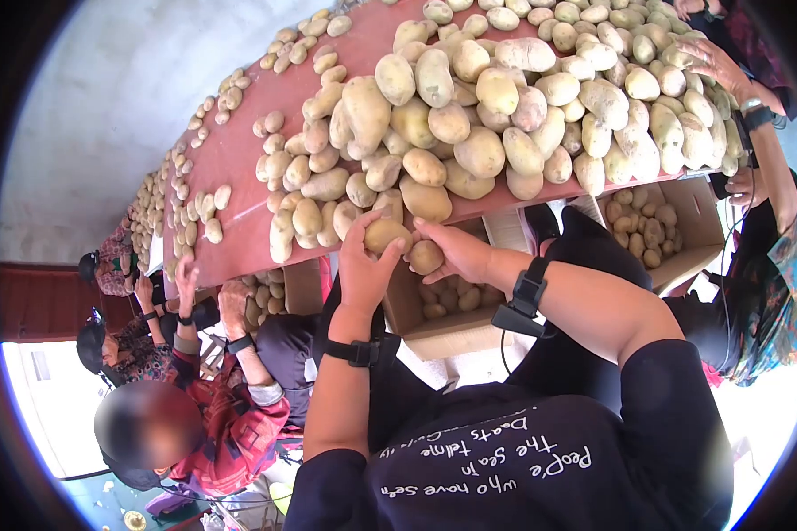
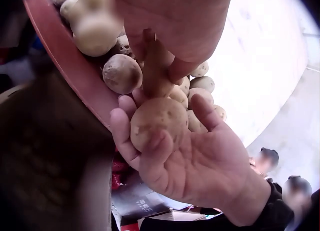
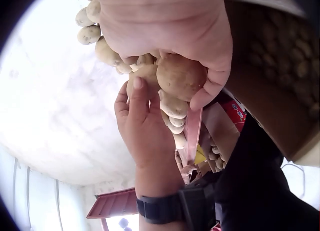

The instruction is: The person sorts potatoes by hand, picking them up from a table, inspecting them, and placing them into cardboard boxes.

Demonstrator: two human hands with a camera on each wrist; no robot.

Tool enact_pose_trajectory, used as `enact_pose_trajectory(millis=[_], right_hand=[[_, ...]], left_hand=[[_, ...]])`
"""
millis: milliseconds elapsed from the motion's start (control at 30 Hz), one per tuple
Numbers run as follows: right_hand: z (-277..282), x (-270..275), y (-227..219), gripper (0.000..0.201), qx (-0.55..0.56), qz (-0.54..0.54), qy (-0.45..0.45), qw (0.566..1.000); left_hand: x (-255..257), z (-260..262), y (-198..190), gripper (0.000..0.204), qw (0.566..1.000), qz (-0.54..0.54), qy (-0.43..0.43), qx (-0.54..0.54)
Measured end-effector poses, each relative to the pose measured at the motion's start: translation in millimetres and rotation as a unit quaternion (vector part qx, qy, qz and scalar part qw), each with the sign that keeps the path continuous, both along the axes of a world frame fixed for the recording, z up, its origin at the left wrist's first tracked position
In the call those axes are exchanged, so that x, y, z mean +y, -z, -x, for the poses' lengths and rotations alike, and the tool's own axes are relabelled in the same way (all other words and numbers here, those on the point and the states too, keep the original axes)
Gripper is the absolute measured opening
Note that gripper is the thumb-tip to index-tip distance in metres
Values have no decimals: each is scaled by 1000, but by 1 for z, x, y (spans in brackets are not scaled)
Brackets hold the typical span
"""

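Note:
Over the near edge of the red table [image 1: 230, 164], my two hands meet, each with a potato. My left hand [image 1: 366, 270] holds a yellowish potato [image 1: 386, 237] between thumb and fingers. A rounder potato [image 1: 426, 257] is gripped by my right hand [image 1: 462, 254], close beside the first. In the left wrist view, the right hand [image 2: 200, 158] has its palm turned up, with its thumb across the round potato [image 2: 160, 122]. The right wrist view has the left thumb lying on the left hand's potato [image 3: 142, 80].
A big heap of potatoes [image 1: 505, 97] covers the table ahead. Below my hands stands an open cardboard box [image 1: 447, 343] with potatoes inside; another box [image 1: 701, 234] is to the right. A person in a red checked shirt [image 1: 239, 438] sits left, and another person's arm [image 1: 770, 164] reaches in from the right.

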State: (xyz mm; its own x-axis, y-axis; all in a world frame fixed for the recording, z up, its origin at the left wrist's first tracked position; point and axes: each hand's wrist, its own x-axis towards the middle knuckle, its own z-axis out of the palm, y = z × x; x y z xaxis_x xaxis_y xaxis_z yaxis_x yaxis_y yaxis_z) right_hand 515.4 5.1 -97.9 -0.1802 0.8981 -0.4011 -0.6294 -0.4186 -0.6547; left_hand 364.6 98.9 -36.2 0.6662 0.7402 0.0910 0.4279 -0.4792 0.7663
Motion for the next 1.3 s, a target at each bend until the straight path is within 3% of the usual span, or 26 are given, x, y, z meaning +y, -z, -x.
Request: enact_pose_trajectory(millis=[67, 167, 333, 467, 567, 667, 767, 867, 933, 967, 1067, 1300], right_hand=[[-4, 0, -10, 63, -82, 21, -51, 995], [-6, 0, -4, 66, -250, 25, -132, 959], [-10, -3, 0, 64, -484, -105, -275, 824], [-5, 0, 12, 56, -431, -104, -230, 867], [-2, -4, -8, 56, -224, -41, -176, 958], [-1, -2, -3, 53, -117, -63, -162, 978], [-7, -4, -21, 45, -75, -21, -117, 990], [-13, 0, -8, 40, -59, 28, -169, 984], [-11, -1, -9, 38, -105, 43, -188, 976], [-9, -3, -9, 37, -129, 51, -198, 970], [-4, -7, -2, 38, -213, 2, -194, 958], [-2, -2, 16, 44, -268, -16, -159, 950]], left_hand=[[-5, 8, 0, 49, 995, 97, 8, -8], [-13, 20, 6, 49, 994, 106, 18, 26], [-21, 29, 9, 49, 988, 115, 28, 99], [-28, 26, 2, 50, 989, 87, 49, 109], [-29, 20, -3, 49, 990, 86, 49, 101], [-23, 17, 1, 47, 976, 207, 65, -17], [-3, 7, -24, 45, 968, 223, 110, 41], [32, 2, -13, 46, 991, 98, 95, 8], [42, -17, -16, 48, 998, -10, 8, 60], [46, -26, -16, 49, 994, -62, -36, 85], [52, -43, -9, 50, 964, -250, -12, 95], [56, -61, 2, 55, 950, -267, -39, 158]])
